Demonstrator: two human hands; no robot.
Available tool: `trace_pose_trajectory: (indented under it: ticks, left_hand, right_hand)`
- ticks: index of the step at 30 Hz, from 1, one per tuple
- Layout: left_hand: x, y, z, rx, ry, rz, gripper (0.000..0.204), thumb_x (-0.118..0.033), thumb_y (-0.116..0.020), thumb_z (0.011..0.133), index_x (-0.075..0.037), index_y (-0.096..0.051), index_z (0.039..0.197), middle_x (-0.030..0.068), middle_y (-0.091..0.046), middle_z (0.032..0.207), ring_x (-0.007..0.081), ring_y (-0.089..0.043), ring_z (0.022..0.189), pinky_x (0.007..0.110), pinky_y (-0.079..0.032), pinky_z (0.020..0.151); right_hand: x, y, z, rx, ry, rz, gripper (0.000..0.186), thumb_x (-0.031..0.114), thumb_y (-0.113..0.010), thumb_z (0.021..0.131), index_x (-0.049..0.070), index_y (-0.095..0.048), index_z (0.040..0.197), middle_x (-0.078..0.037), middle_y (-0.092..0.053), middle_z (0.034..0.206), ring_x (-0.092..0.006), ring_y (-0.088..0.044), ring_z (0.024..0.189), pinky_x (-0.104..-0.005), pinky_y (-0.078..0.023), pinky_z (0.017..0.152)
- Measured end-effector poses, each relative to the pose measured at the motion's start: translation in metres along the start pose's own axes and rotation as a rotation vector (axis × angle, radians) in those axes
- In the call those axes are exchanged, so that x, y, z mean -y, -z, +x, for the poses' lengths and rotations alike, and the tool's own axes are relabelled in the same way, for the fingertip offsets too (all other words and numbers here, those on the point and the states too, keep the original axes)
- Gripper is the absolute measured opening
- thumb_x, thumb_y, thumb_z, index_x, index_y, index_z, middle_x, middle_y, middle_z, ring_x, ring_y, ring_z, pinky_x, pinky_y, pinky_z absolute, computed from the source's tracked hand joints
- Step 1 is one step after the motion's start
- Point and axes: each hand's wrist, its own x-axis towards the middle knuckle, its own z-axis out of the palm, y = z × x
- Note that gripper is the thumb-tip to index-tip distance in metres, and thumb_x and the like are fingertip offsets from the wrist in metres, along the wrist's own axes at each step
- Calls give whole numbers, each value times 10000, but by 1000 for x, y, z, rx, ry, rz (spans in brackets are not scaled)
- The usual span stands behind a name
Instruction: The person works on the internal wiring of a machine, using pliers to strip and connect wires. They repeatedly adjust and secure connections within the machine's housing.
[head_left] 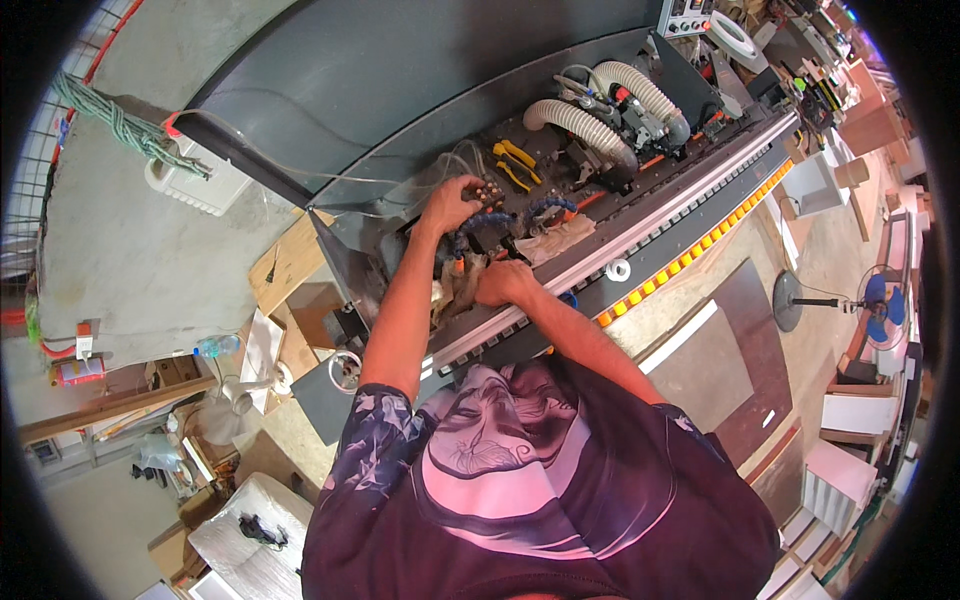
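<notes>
My left hand (455,205) reaches into the open bed of a long grey machine (400,85). Its fingers are curled onto a small dark block with brass-coloured fittings (488,195), beside clear thin tubes (460,160). Nearer to me, my right hand (507,284) is closed, knuckles up, next to a crumpled brownish rag (462,288); what its fingers hold is hidden. Dark blue coiled hoses (488,220) run between the two hands. Yellow-and-black pliers (516,166) lie just beyond my left hand. A second tan cloth (556,240) rests right of my right hand.
Ribbed white hoses (580,125) bend over machine parts farther right. A pale rail (660,230) and a yellow toothed strip (690,245) edge the machine's near side. A white tape roll (618,270) sits on that edge. Standing fans (790,300) and boards (700,360) occupy the floor.
</notes>
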Motion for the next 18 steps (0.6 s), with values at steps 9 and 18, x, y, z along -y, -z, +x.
trace_pose_trajectory:
  ticks: [9, 18]
  left_hand:
    - [20, -9, 1, -46, -54, 58, 665, -276, -920, 700, -72, -679, 1285, 170, -696, 1285, 339, -648, 1219, 414, -505, 1032]
    - [23, -18, 19, -64, -52, 30, 615, -271, -951, 667, -47, -691, 1177, 132, -728, 1174, 293, -683, 1128, 407, -525, 979]
  right_hand:
    - [5, 7, -7, 47, -10, 22, 473, 305, -519, 889, 57, -759, 1213, -189, -707, 1296, -363, -674, 1216, -445, -510, 1024]
    - [5, 10, -10, -19, 11, 39, 453, 253, -512, 879, 40, -764, 1190, -209, -706, 1282, -359, -688, 1190, -446, -526, 1014]
